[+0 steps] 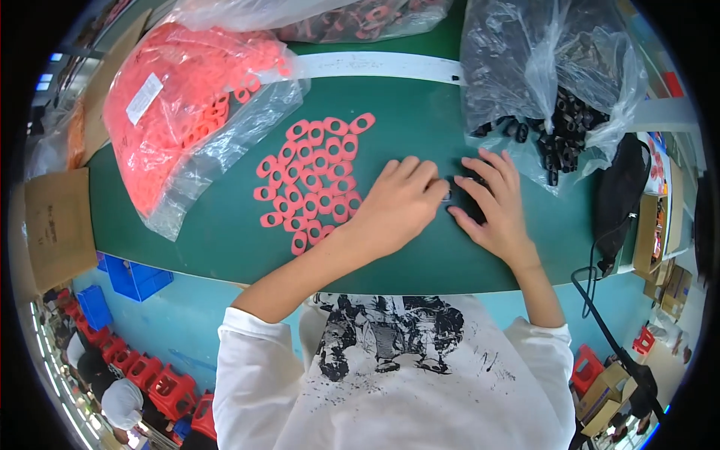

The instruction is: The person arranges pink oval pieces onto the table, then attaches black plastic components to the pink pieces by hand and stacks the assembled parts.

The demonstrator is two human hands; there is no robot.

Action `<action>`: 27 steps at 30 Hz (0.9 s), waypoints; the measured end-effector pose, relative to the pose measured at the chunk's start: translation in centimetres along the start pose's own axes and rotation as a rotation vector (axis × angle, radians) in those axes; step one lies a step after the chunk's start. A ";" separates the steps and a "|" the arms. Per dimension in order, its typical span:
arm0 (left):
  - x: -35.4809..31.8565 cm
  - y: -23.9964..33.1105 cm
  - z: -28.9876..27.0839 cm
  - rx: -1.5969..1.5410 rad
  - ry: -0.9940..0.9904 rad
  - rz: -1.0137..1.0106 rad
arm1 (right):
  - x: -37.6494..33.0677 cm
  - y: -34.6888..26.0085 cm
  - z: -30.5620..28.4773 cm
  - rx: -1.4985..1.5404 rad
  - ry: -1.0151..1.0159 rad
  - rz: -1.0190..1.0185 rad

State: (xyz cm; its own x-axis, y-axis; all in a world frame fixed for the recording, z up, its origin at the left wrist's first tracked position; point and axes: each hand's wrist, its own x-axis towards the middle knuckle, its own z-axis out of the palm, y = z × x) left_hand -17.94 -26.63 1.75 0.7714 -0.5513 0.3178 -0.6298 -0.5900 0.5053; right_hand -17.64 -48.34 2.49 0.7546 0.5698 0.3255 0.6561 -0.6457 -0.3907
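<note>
Working over a green tabletop (420, 270), a person brings both bare hands close around a small dark piece (448, 196). The left hand (401, 199) is curled, its fingertips at the piece, though whether they pinch it cannot be told. The right hand (499, 202) arches just beside it, thumb and fingers parted (anything beneath them is hidden by the fingers themselves). Near the left wrist lie loose red pieces (316, 177), each with a hole, clustered flat; the left forearm crosses close by their near edge. Beyond, a clear bag of red pieces (191, 90) slumps on the left, a white strip (367, 65) stretches across the far side, and another clear bag (360, 22) sits behind it. Black parts (566, 139) spill from a clear bag (514, 67) at far right, near a black pouch (621, 195). A cardboard box (60, 225) flanks the table's left end; blue bins (139, 277) and red stools (172, 394) stand below.
</note>
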 end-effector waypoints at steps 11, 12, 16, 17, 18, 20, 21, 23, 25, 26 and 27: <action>-0.5 -7.2 -8.2 0.004 0.232 -0.058 | 3.0 -2.1 -0.5 0.063 -0.012 -0.077; -0.7 -7.9 -8.7 0.003 0.270 -0.082 | 3.9 -2.6 -0.6 0.064 -0.032 -0.092; -2.1 -8.4 -8.7 0.025 0.305 -0.091 | 4.8 -1.8 -2.0 0.089 0.096 0.033; -2.0 -8.3 -8.6 0.021 0.312 -0.098 | 4.6 -1.6 -2.4 0.087 0.087 0.028; -1.9 -8.1 -8.5 0.001 0.281 -0.103 | 4.1 -1.4 -2.7 0.050 0.072 0.060; -2.0 -8.2 -8.1 -0.022 0.252 -0.113 | 3.5 -1.5 -3.1 0.019 0.021 0.111; -2.1 -8.3 -8.0 -0.006 0.264 -0.097 | 3.3 -1.8 -3.1 0.020 0.016 0.111; -2.2 -8.4 -7.7 0.006 0.275 -0.083 | 2.9 -2.1 -3.2 -0.061 -0.035 0.139; -2.0 -8.2 -7.7 -0.007 0.262 -0.101 | 2.5 -1.7 -2.8 -0.083 -0.060 0.120; -2.0 -8.1 -7.6 -0.011 0.260 -0.102 | 2.3 -1.4 -2.7 -0.103 -0.080 0.099; -1.9 -8.1 -7.6 -0.010 0.291 -0.108 | 2.2 -1.3 -2.5 -0.102 -0.082 0.102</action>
State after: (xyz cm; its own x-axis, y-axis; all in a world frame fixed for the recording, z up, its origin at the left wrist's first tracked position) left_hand -13.59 -16.31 3.15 0.8285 -0.2923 0.4776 -0.5426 -0.6296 0.5560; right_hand -16.80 -47.53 5.81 0.8167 0.5352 0.2157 0.5769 -0.7485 -0.3270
